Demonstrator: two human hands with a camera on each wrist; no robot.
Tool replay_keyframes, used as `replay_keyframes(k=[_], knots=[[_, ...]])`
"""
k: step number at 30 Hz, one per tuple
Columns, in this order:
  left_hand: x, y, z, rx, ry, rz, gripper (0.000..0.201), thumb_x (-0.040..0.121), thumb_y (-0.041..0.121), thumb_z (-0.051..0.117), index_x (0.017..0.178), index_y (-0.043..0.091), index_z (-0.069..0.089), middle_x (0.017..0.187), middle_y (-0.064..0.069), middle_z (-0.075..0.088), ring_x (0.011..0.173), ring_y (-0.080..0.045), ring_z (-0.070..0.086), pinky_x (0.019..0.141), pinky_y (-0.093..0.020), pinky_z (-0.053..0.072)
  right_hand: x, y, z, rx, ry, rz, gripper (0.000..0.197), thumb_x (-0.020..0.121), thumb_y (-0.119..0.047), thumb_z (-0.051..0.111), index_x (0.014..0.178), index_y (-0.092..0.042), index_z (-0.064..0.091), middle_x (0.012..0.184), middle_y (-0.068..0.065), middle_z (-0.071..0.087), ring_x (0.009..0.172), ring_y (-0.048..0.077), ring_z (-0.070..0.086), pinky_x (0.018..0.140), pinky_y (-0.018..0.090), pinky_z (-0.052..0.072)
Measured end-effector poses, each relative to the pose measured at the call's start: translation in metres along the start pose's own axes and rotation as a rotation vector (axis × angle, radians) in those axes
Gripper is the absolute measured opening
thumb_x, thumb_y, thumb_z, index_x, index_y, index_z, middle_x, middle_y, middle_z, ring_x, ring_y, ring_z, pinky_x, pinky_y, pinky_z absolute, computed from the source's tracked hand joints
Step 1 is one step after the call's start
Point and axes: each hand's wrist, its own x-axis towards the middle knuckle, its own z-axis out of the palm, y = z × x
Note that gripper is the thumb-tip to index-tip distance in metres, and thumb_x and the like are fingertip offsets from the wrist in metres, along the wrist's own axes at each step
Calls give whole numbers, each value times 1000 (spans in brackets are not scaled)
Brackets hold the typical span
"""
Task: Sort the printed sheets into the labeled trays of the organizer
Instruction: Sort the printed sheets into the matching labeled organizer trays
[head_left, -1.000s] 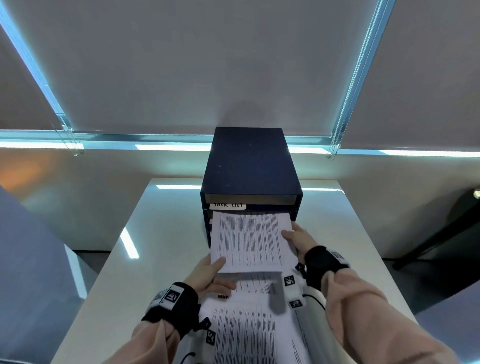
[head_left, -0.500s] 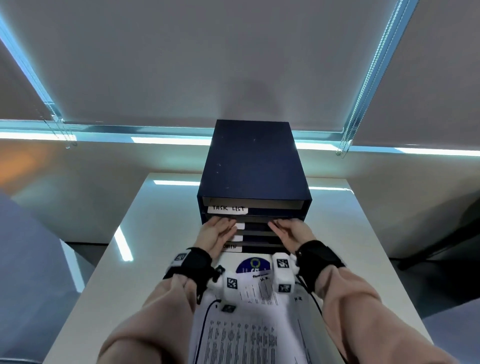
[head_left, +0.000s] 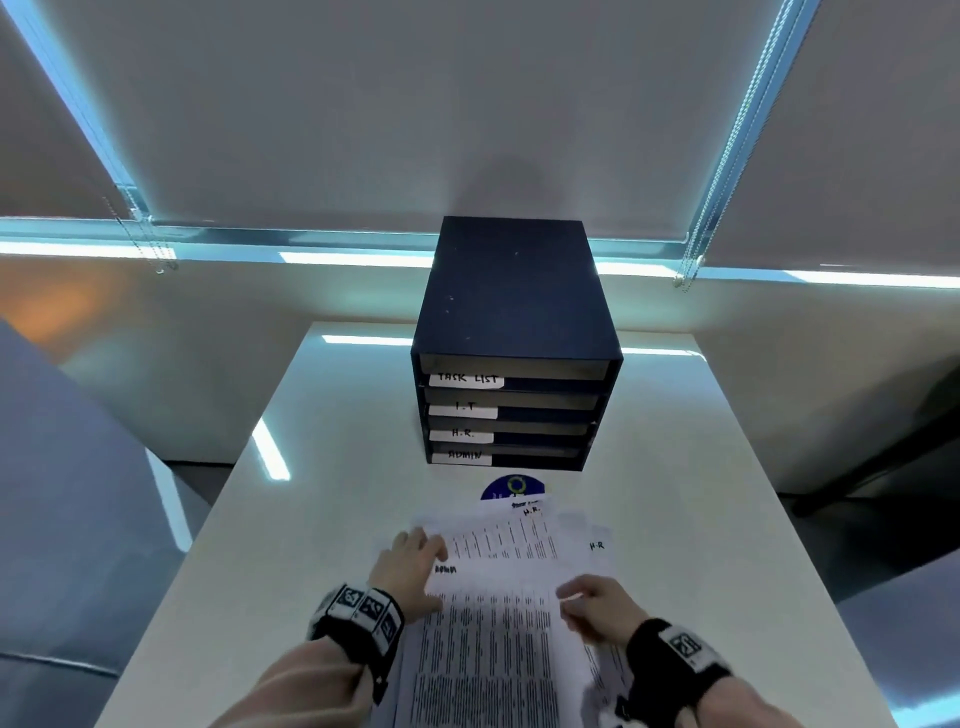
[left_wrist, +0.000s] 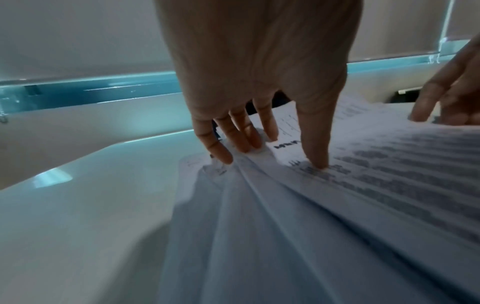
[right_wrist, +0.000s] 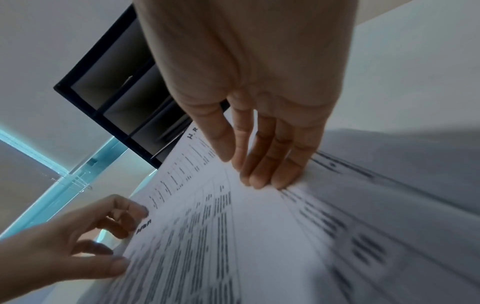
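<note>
A dark blue organizer (head_left: 514, 312) stands at the far middle of the white table (head_left: 332, 509). Its trays are labelled TASK LIST, I.T, H.R. and ADMIN from top to bottom. A fanned pile of printed sheets (head_left: 493, 649) lies in front of me. The top sheet (right_wrist: 207, 236) is marked ADMIN, and sheets marked H.R (head_left: 596, 545) show beneath it. My left hand (head_left: 410, 566) holds the top sheet's left edge, thumb (left_wrist: 315, 154) on top and fingers (right_wrist: 127, 214) curled at the edge. My right hand (head_left: 592, 603) rests straight fingertips (right_wrist: 259, 181) on the sheet's right side.
A sheet with a round blue logo (head_left: 513, 488) sticks out at the pile's far end, just before the ADMIN tray (head_left: 535, 460). Grey roller blinds (head_left: 415, 104) and a window sill run behind the table. Grey seat backs (head_left: 67, 493) flank the table's left.
Both hands slid a sheet into an upper tray and pushed it in at the front. They have since drawn back to the pile on the table.
</note>
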Motion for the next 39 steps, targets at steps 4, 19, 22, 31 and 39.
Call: replay_keyframes(k=[4,19,22,31,39], knots=[[-6,1,8,-37,45,-51,67,72,36,73,126,25,35,127,-1,37,114,-20,40,92,-33,47,-15,16,4,35,28,-35,18,83,4,58,99,-4,62,50,7,51,39,16,41,44,22,33],[-53,35,-60,-1413,241,52,30,87,3,62,115,-3,56,87,-14,68,78,-19,69,76,-31,55,-60,-8,-2,279,102,-129,57,79,-4,74,125,-13,43,119,9,52,92,24,58,69,29,45],[-53,35,-81,-1593,146,62,27,92,9,55,115,-6,55,99,-22,69,81,-28,70,78,-38,57,-78,-21,2,311,-28,-168,42,80,-20,74,118,-21,56,116,1,65,100,17,64,77,29,43],[-44,25,-113,-1843,216,3,23,100,10,38,108,-1,57,95,-18,65,66,-17,70,57,-26,57,-85,-27,-11,545,-211,-234,31,87,7,57,117,2,58,114,22,68,98,33,64,77,34,54],[-38,23,-106,-1887,213,-31,23,101,9,37,110,0,56,95,-17,66,71,-19,68,59,-26,57,-85,-28,-12,615,-233,-222,36,90,10,48,125,2,54,115,22,67,100,33,68,78,35,58]])
